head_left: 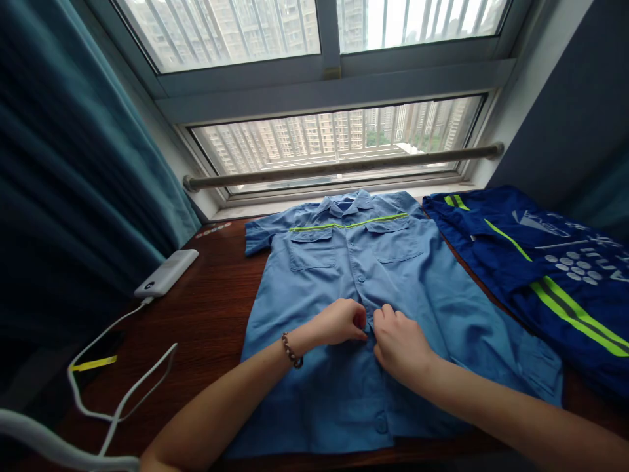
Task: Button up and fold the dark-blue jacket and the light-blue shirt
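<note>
A light blue work shirt (314, 295) lies spread face up, collar toward the window, with a thin yellow-green stripe across the chest and two flap pockets. At the lower half of its front placket (361, 278), both hands are close together. My left hand (344, 321), with a braided bracelet at the wrist, has its fingers curled in a pinch at the placket edge. Just to its right, my right hand (400, 337) is closed with fingers bent down onto the cloth. Any button between them is hidden by the fingers. A lower button (381, 421) shows near the hem.
A dark blue garment (521, 236) with bright yellow bands lies at right, beside the shirt. On the wooden table (216, 314) at left are a white power bank (167, 272) and a white cable (93, 412) with a yellow tag. A window rail (344, 169) runs behind.
</note>
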A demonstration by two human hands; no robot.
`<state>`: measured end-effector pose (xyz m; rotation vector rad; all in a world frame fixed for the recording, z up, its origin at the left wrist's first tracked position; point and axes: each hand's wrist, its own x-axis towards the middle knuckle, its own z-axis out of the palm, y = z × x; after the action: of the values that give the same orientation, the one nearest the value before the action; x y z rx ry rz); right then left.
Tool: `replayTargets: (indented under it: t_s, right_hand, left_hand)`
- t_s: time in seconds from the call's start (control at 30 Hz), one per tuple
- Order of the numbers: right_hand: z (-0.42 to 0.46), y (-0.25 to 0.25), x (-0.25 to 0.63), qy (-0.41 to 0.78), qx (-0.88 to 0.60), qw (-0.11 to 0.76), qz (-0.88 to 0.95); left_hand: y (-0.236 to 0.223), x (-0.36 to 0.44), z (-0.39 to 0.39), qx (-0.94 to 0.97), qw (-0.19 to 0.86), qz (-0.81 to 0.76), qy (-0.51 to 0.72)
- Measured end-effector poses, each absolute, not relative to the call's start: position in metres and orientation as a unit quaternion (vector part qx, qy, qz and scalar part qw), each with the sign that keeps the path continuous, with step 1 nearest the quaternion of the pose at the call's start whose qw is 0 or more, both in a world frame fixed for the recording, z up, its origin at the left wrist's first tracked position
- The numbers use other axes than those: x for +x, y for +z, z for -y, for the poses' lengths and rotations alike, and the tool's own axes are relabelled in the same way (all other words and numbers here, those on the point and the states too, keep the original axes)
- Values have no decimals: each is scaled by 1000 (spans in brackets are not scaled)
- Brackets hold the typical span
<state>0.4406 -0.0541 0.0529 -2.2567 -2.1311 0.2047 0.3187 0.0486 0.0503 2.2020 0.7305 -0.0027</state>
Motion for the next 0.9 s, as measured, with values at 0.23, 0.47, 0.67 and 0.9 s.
replayTargets:
  t_s: [0.23, 0.47, 0.67, 0.9]
  right_hand:
    - [31, 48, 479, 404, -661, 273, 570]
    - [27, 51, 489, 704, -472, 478, 231]
    - [32, 49, 480, 678, -473, 525, 203]
    - [35, 43, 477, 628, -496, 529, 282]
  left_hand:
    - [62, 313, -61, 692, 643, -327, -13]
    - [75, 311, -67, 560, 745, -358, 55]
    - [76, 317, -55, 551, 739, -378, 93]
    - [80, 320, -47, 542, 739, -387, 99]
